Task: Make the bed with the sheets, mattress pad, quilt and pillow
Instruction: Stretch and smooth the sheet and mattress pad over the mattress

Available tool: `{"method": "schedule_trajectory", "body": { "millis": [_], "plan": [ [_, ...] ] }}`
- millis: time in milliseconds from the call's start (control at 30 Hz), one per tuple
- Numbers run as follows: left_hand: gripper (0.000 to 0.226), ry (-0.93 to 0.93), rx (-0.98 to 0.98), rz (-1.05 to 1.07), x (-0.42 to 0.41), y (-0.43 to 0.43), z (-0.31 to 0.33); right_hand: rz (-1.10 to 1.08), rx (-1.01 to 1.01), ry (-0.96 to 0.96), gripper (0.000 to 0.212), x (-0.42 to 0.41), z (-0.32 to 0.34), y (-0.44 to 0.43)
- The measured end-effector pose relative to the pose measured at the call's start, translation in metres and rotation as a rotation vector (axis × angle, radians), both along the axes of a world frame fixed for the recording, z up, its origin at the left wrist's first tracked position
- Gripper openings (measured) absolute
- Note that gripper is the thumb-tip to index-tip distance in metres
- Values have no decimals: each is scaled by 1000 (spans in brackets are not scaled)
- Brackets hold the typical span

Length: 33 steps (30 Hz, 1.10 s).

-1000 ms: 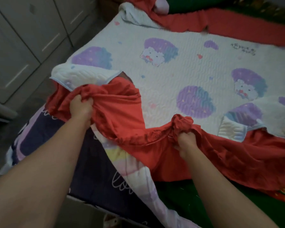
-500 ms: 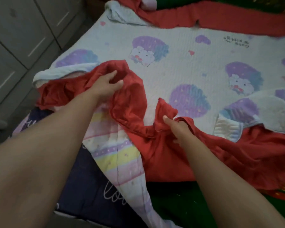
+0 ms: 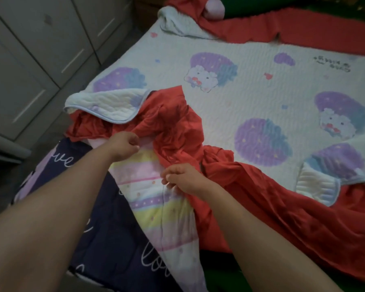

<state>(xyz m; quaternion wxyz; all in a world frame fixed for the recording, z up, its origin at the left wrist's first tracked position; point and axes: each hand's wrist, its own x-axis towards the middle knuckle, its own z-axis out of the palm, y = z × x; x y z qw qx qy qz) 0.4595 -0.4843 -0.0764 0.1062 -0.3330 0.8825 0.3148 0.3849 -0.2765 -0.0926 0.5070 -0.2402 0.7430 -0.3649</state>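
A red sheet (image 3: 282, 209) lies bunched along the near side of the bed, partly over a white mattress pad (image 3: 240, 85) printed with purple strawberries. The pad's near corners are folded back. Beneath the sheet lies a quilt (image 3: 156, 207) with pastel stripes and a navy panel. My left hand (image 3: 124, 145) pinches the red sheet's edge at the quilt's top. A little lower, my right hand (image 3: 181, 179) grips a fold of the same sheet. A pinkish pillow (image 3: 214, 8) shows at the far top edge.
Grey cabinet doors (image 3: 40, 49) with bar handles stand to the left, across a narrow strip of floor (image 3: 122, 45). Dark green fabric (image 3: 219, 277) shows under the sheet at the near edge and again at the far side.
Both hands let go of their earlier bunches of red sheet and took new grips closer together. The sheet has slid off the striped quilt, baring more of it.
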Motion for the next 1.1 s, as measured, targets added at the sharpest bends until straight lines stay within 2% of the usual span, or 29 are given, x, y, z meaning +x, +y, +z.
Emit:
{"method": "schedule_trajectory", "body": {
  "millis": [100,167,300,400,533,600,667,800,833,933,1100],
  "plan": [
    [47,-63,-146,-162,2,-18,-19,69,25,175,18,0,-21,-20],
    [51,-116,-229,-183,-1,-35,-29,-5,36,246,22,-10,-29,-31],
    [41,-120,-251,-198,-24,-80,-24,-110,175,426,72,-47,-32,-52],
    [50,-90,-320,-210,-49,-113,-15,-244,247,415,87,-74,-43,-64],
    [57,-132,-419,-278,-74,-149,-11,-362,261,362,93,-83,-46,-69],
    [54,-151,-440,-341,-78,-161,-17,-433,223,395,87,-76,-50,-78],
    [50,-128,-447,-393,-75,-163,-25,-512,168,425,65,-64,-54,-86],
    [50,-70,-465,-474,-62,-179,-27,-586,159,448,42,-46,-46,-95],
    [51,-77,-481,-498,-59,-184,-25,-584,146,425,36,-44,-41,-96],
    [60,-82,-516,-528,-40,-195,-10,-525,54,414,40,-30,-20,-98],
    [71,-149,-445,-506,1,-200,20,-381,-113,310,22,18,24,-109]
  ]
}}
